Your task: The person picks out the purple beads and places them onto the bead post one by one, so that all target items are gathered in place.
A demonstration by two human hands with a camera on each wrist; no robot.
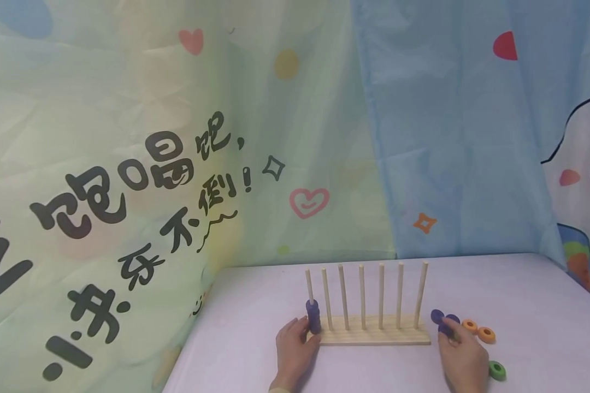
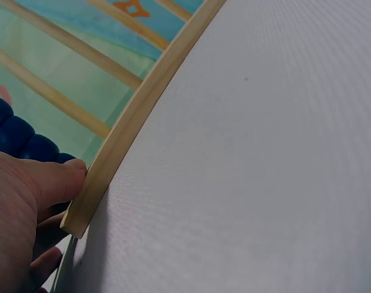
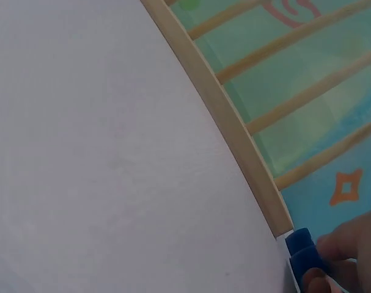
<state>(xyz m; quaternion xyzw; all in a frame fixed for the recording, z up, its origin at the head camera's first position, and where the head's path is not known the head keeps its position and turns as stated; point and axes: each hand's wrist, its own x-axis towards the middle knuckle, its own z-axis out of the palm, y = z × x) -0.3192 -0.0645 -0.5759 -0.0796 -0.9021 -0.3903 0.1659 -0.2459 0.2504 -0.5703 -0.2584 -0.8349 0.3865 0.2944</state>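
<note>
Ring-stacking seems underway: the left hand [image 1: 295,352] grips the rack [image 1: 373,338] at its left end, the right hand [image 1: 464,355] pinches a purple ring [image 1: 444,329], which probably needs lifting leftward.

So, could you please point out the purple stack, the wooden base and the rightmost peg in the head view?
Purple stack [image 1: 313,317], head view: the middle of its side.
Wooden base [image 1: 371,334], head view: its bare top surface.
Rightmost peg [image 1: 421,295], head view: the middle of its shaft.
</note>
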